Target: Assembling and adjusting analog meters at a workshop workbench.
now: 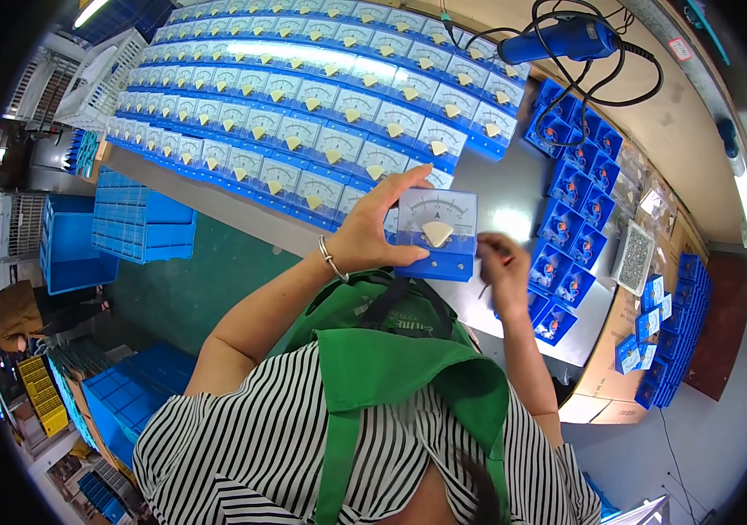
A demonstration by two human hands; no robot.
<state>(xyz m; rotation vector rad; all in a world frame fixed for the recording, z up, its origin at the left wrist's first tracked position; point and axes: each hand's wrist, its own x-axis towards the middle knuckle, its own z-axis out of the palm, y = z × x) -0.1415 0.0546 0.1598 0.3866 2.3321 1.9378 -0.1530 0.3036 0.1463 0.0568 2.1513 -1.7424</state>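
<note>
An analog ammeter [437, 214] with a blue base, a white dial and a cream fan-shaped piece on its front is held up before my chest. My left hand [366, 229] grips it from the left, thumb along the lower front and fingers at the upper edge. Close by the meter's right side is my right hand [506, 273], its fingers curled in. Something small and dark, with a hint of red, shows at those fingertips; I cannot make out what it is. Beyond the held meter, many similar meters [352, 115] stand in long rows on the table.
Blue open housings [559, 226] with orange-red parts sit on the table's right side. Beside them are a tray of small metal pieces [633, 256] and several stacked meters [648, 324]. A blue corded hand tool [557, 42] lies at the back right. Blue crates [141, 219] stand left.
</note>
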